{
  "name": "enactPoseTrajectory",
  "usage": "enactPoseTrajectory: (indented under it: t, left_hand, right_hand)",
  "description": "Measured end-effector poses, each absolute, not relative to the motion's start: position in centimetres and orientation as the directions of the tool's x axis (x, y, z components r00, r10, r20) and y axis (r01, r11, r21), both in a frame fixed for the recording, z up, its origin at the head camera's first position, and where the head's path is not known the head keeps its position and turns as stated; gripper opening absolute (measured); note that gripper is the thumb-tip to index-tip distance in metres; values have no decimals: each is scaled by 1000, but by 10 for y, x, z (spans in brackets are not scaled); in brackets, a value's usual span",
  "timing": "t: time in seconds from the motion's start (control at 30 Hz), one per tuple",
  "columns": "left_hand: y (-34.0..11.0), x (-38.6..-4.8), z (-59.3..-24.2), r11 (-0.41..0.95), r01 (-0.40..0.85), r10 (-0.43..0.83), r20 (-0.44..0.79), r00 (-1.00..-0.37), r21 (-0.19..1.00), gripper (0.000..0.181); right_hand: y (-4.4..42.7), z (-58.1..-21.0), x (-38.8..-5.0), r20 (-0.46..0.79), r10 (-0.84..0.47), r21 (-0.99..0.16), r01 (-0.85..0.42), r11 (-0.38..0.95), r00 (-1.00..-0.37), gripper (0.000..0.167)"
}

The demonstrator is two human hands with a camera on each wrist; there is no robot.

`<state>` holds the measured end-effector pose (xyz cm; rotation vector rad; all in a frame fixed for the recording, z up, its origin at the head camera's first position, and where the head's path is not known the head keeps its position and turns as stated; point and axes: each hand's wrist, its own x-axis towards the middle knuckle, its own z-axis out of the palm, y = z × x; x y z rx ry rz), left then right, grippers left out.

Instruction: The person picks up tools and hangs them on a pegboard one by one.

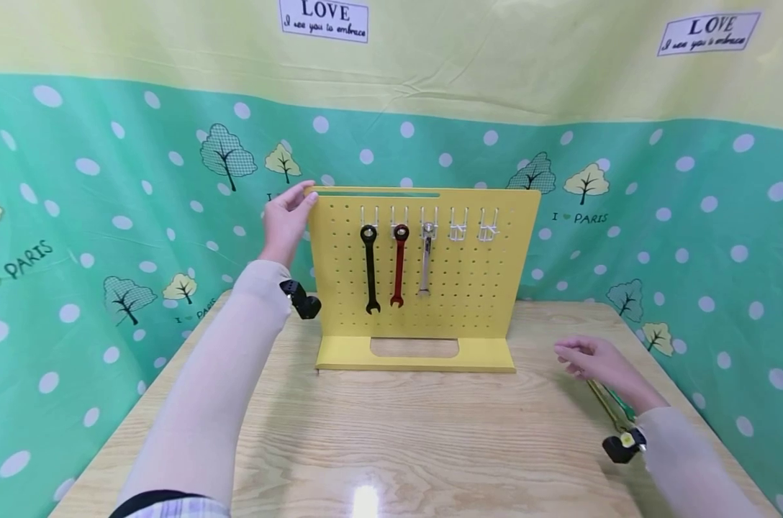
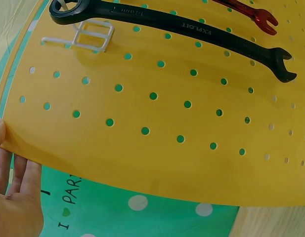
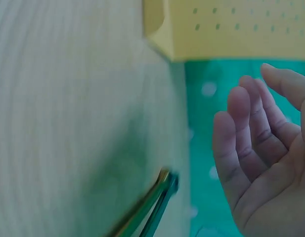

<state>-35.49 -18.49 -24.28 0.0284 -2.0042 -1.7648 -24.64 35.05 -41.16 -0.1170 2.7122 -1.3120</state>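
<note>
My left hand [image 1: 286, 223] pinches the top left corner of a yellow pegboard [image 1: 340, 288], thumb in front and fingers behind. On its white hooks hang a black ratchet wrench [image 1: 370, 270], a red wrench [image 1: 399, 270] and a silver wrench [image 1: 426, 266]. In the left wrist view the black wrench [image 2: 182, 27] reads "EXPLOIT". To the right of the board my right hand [image 1: 599, 365] is in the air with loosely bent fingers, holding nothing. Below it, partly hidden by hand and wrist, a gold wrench [image 1: 604, 404] and a green wrench [image 1: 622, 407] lie side by side.
Two white hooks [image 1: 488, 229] at the board's right side bear nothing. The board's base [image 1: 346, 354] stands on a wooden table [image 1: 391, 432]. Behind and beside it hangs a green and yellow patterned curtain [image 1: 404, 155].
</note>
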Motion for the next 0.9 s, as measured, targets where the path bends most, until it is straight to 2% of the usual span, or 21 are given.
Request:
enactPoseTrajectory:
  t: [0.27, 0.63, 0.9]
  left_hand:
    - [-186, -355, -243, 175, 277, -305, 319, -897, 945, 35]
    - [-185, -354, -243, 171, 271, -307, 313, -899, 947, 34]
    - [-185, -355, -244, 166, 281, -310, 321, -895, 945, 33]
  right_hand:
    - [390, -431, -237, -143, -99, -767, 47, 640, -985, 47]
    - [424, -449, -239, -217, -73, -747, 117, 654, -974, 63]
    - [429, -456, -243, -225, -51, -731, 134, 669, -973, 61]
